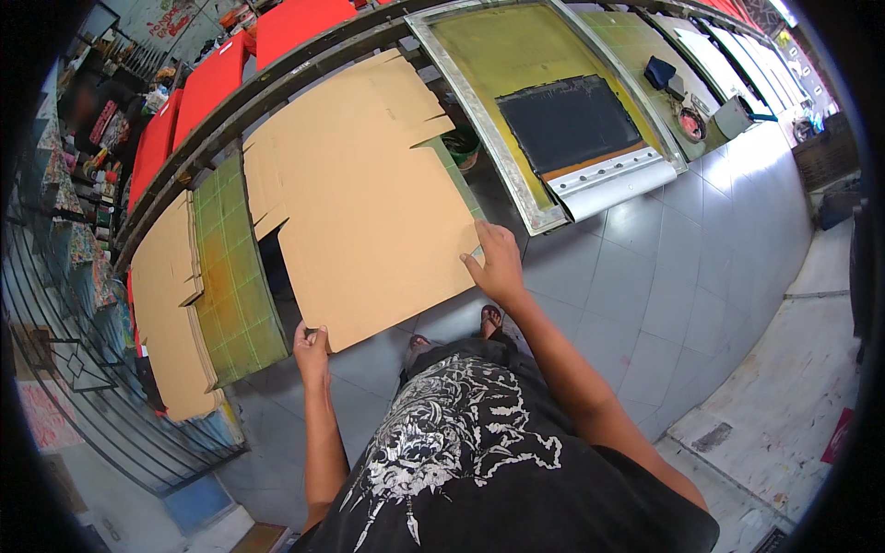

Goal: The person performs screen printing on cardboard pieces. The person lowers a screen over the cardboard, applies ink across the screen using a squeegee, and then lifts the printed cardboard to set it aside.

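Note:
A large flat brown cardboard sheet [369,194], die-cut with slots and flaps, spreads in front of me over a slatted table. My left hand [312,350] pinches its near left corner between thumb and fingers. Along the near right edge, my right hand [498,263] grips the sheet, with the thumb toward its near side and the fingers at the edge. Just right of the sheet lies a screen-printing frame [544,217] with yellow-green mesh. Black ink [572,120] covers a rectangle of the mesh, and a squeegee with a metal holder [613,180] rests at its near end.
On the left, more cut cardboard [171,313] lies beside a green gridded board [238,276]. Red panels [212,88] line the far side of the rail. Farther right stand an ink tub [691,123] and a grey container [734,117]. Grey floor tiles [645,286] extend right.

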Demonstrator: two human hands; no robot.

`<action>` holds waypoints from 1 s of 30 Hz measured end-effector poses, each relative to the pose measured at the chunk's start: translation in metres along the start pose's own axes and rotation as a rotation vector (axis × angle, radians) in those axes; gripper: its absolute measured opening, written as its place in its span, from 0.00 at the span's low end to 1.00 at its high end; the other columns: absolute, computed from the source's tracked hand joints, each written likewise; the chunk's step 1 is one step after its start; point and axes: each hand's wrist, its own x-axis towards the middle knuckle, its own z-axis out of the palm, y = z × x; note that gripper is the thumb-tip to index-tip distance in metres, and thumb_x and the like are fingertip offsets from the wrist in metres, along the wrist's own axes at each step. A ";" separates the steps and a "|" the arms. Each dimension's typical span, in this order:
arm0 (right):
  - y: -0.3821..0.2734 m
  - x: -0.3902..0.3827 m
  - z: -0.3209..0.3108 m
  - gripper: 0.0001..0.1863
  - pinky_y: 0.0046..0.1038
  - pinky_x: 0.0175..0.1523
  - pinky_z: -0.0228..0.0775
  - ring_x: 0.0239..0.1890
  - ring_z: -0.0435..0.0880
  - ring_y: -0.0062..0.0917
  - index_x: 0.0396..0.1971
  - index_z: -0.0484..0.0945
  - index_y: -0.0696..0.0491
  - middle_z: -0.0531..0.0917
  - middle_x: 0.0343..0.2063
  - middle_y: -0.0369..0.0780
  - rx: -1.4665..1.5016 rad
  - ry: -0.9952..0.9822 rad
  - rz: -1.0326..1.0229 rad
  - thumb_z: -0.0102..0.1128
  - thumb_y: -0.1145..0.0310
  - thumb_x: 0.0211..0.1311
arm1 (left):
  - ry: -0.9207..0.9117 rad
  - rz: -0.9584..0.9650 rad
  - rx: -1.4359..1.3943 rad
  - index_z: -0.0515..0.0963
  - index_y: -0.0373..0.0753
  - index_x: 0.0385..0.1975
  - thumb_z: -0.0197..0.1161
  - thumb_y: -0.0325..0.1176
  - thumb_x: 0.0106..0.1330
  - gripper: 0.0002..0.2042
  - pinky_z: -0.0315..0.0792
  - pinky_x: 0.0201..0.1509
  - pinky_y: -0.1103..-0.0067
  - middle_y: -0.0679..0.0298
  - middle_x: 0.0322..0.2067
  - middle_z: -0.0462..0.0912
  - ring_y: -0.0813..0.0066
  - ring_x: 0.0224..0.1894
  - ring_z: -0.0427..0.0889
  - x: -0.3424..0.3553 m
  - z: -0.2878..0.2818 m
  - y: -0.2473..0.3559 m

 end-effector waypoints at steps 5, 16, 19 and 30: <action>0.002 -0.004 -0.001 0.32 0.39 0.61 0.60 0.56 0.68 0.45 0.54 0.69 0.62 0.73 0.55 0.49 -0.004 -0.045 -0.021 0.67 0.67 0.49 | -0.002 0.009 0.055 0.60 0.31 0.62 0.57 0.25 0.65 0.25 0.71 0.28 0.82 0.65 0.29 0.81 0.82 0.29 0.78 0.008 -0.007 -0.010; 0.008 -0.011 0.004 0.30 0.39 0.61 0.60 0.58 0.67 0.44 0.54 0.69 0.62 0.72 0.56 0.48 0.008 -0.002 -0.030 0.65 0.67 0.51 | 0.008 -0.034 0.156 0.62 0.31 0.63 0.58 0.26 0.65 0.26 0.72 0.29 0.83 0.62 0.33 0.83 0.81 0.30 0.80 -0.009 0.013 0.028; 0.011 -0.011 0.005 0.30 0.38 0.61 0.60 0.58 0.68 0.43 0.55 0.69 0.62 0.71 0.57 0.48 0.009 -0.008 -0.037 0.64 0.67 0.51 | -0.005 -0.025 0.156 0.62 0.31 0.63 0.59 0.26 0.65 0.26 0.70 0.27 0.84 0.65 0.31 0.82 0.84 0.27 0.78 -0.010 0.014 0.028; 0.015 -0.010 0.006 0.31 0.38 0.62 0.60 0.58 0.67 0.45 0.55 0.69 0.64 0.71 0.56 0.51 0.066 -0.003 -0.042 0.66 0.72 0.49 | 0.054 -0.004 0.247 0.61 0.30 0.63 0.61 0.25 0.63 0.28 0.64 0.25 0.87 0.73 0.22 0.74 0.89 0.23 0.70 -0.012 0.015 0.023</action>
